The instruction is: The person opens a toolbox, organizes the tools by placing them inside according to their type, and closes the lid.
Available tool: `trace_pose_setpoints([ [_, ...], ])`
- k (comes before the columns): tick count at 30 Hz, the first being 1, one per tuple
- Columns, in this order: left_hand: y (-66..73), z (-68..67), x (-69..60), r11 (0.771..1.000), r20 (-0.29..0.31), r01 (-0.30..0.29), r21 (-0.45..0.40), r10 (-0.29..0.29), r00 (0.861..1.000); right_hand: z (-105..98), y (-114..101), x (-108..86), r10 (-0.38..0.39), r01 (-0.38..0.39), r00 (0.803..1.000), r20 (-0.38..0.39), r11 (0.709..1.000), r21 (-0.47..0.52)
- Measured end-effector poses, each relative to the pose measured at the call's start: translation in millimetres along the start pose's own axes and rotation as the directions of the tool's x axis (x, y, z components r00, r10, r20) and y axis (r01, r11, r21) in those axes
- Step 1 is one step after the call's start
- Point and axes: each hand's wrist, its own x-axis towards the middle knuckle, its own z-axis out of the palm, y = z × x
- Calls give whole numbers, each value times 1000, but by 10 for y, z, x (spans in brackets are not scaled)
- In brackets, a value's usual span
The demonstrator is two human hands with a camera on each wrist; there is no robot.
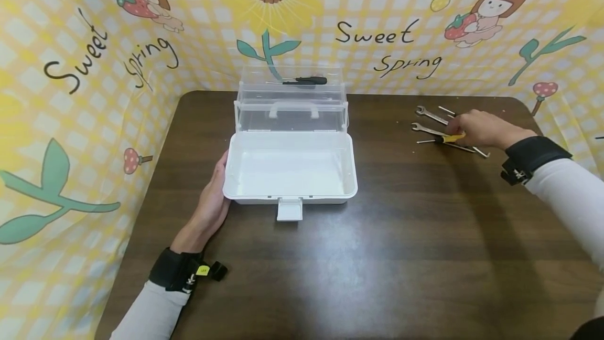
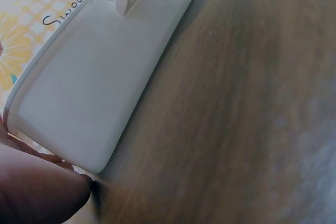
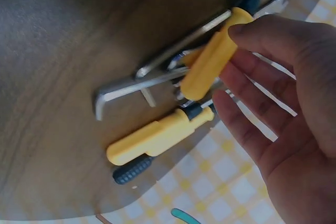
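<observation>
wrenches (image 1: 427,129) beside the pinched screwdriver (image 3: 211,62)

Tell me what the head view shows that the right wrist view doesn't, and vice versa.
Only the head view shows the open white box, the left hand against its side and the black-handled tool behind it.

Only the right wrist view shows a second yellow handle with a black handle alongside.

Both show the right hand pinching a yellow-handled screwdriver, hex keys and the table.
</observation>
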Motion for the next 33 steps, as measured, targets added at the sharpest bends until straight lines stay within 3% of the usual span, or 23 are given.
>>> trace_pose_setpoints([
  [21, 13, 0, -4, 1000, 3, 8, -1, -8, 1000, 226, -7, 9, -17, 1, 995, -95, 985, -170],
  [33, 8, 1, -9, 1000, 1, 19, 11, -19, 1000, 276, -3, 1, -44, 20, 990, -137, 984, -176],
])
